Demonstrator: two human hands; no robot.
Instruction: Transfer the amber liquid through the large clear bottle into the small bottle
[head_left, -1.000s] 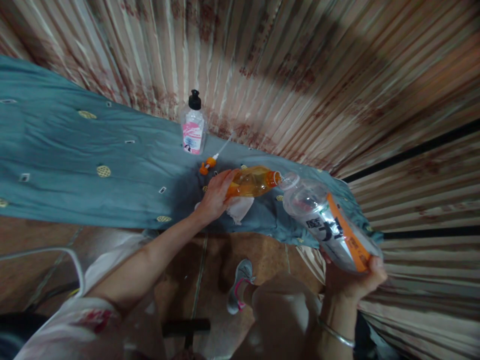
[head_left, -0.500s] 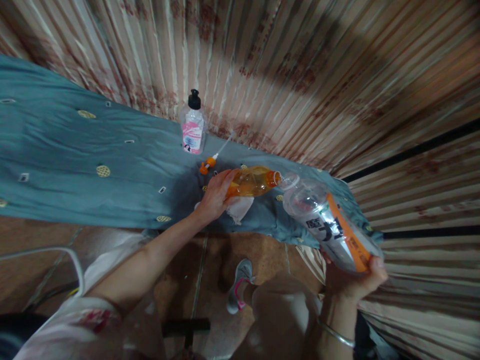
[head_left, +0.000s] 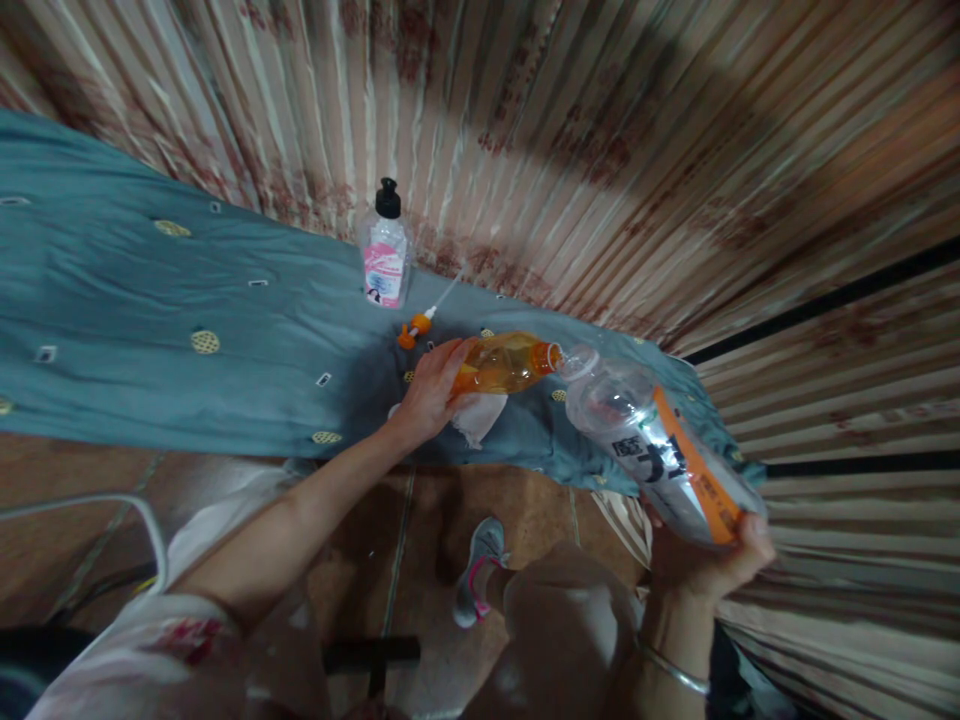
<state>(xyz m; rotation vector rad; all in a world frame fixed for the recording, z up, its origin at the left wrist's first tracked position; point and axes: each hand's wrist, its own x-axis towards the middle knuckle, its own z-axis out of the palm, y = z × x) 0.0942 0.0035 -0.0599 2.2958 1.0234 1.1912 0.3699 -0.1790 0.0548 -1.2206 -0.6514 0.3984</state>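
Observation:
My left hand [head_left: 431,392] is wrapped round the base of an orange see-through bottle [head_left: 506,363], which lies almost level, its open neck pointing right. My right hand [head_left: 724,560] grips the bottom of a larger clear bottle [head_left: 637,425] with an orange and silver label. This bigger bottle is tilted, its mouth up and to the left, meeting the orange bottle's mouth. An orange pump head [head_left: 416,328] with a clear tube lies on the cloth behind my left hand. A white cloth or tissue [head_left: 480,418] sits below the orange bottle.
A clear bottle with a pink label and black cap [head_left: 386,255] stands at the back of the teal-covered surface [head_left: 135,310]. Behind it hangs a pleated curtain [head_left: 465,130]. Black bars cross the curtain at right. A white cable [head_left: 142,510] curves at lower left.

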